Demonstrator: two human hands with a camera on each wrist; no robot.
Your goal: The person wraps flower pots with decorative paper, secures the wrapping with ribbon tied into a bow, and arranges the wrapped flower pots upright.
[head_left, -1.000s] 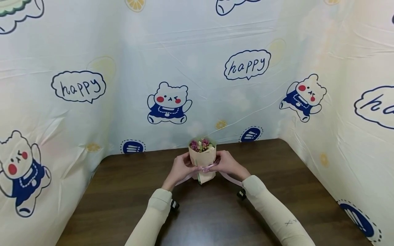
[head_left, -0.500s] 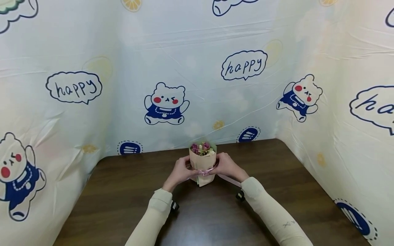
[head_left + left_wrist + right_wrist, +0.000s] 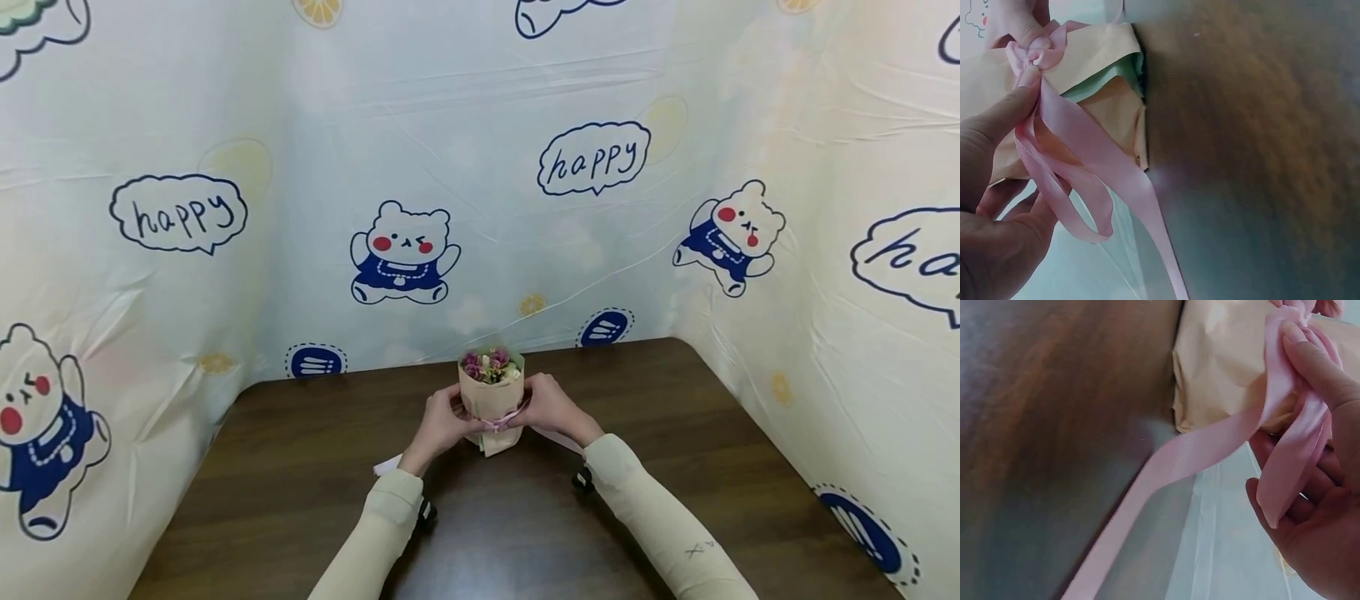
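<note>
A small bouquet (image 3: 491, 398) in tan paper with a green inner layer stands upright towards the table's far edge, purple and pale flowers (image 3: 487, 365) at its top. Pink ribbon (image 3: 1094, 147) is knotted round its front, with loops and long tails. My left hand (image 3: 441, 423) pinches the ribbon at the knot, thumb in front; its other fingers lie partly hidden behind the loop and paper. On the opposite side, my right hand (image 3: 555, 410) grips a ribbon loop (image 3: 1294, 465) under its thumb, fingers curled behind. The bouquet's back is hidden.
A dark brown wooden table (image 3: 487, 533) lies beneath. Pale cloth (image 3: 300, 275) printed with bears and "happy" bubbles hangs behind and at both sides. One ribbon tail (image 3: 387, 465) shows left of the left wrist; another (image 3: 1122, 531) trails past the right hand.
Both hands and the bouquet have shifted slightly nearer to me. A ribbon tail now shows left of my left wrist. The head view has turned a little to the right.
</note>
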